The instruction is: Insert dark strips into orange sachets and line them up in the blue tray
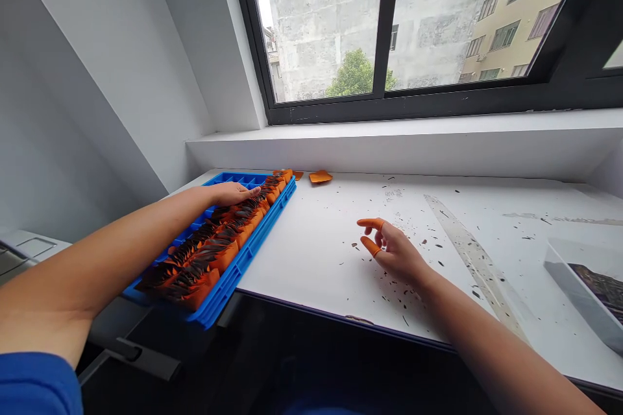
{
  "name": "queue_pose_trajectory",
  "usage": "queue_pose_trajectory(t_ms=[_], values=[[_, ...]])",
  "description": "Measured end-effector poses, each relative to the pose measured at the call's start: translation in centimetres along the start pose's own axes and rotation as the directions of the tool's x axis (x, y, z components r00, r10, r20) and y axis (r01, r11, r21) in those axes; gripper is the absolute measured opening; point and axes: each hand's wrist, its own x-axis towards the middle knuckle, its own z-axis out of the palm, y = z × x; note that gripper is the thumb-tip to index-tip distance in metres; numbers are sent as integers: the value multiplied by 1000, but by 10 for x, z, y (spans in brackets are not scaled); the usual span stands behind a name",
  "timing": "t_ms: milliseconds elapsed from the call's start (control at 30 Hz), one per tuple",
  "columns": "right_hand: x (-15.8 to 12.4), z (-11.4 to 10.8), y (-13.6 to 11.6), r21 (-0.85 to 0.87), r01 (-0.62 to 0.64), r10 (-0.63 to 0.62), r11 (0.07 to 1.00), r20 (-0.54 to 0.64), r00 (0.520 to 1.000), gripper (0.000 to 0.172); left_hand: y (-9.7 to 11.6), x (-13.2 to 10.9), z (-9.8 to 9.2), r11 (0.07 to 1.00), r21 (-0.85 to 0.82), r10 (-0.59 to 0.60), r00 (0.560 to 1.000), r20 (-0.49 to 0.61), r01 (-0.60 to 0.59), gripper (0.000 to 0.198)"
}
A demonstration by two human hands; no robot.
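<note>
Left hand (232,193): arm outstretched, palm down, fingers flat and open on ridged orange holders (214,259) in blue plastic tray (253,243); tray at table's left edge, near corner overhanging. Right hand (394,249): over bare white table (316,253), fingers loosely spread, holding nothing, orange cots on thumb and forefinger. Clear ruler (474,259) just right

You face a white table (311,253) set under a deep white sill (389,142). Beyond it, a black-framed window (379,26) lets in daylight and shows grey concrete buildings (316,6) and a green tree (357,74). A white wall (97,65) slopes on the left.
</note>
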Motion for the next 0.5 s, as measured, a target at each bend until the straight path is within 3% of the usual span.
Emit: queue_pose_trajectory(t_ms=[167, 333, 500], values=[[-1, -1, -2, 6, 17, -17, 1000, 20, 1000, 34, -1, 4, 1, 999, -32, -13, 1000, 2, 13, 77], [-2, -1, -3, 10, 16, -16, 1000, 34, 999, 34, -10, 4, 4, 999, -17, -28, 999, 35, 29, 83], [-2, -3, -5, 8, 5, -6, 1000, 89, 996, 36, -5, 2, -8, 1000, -27, 4, 994, 106, -2, 80]])
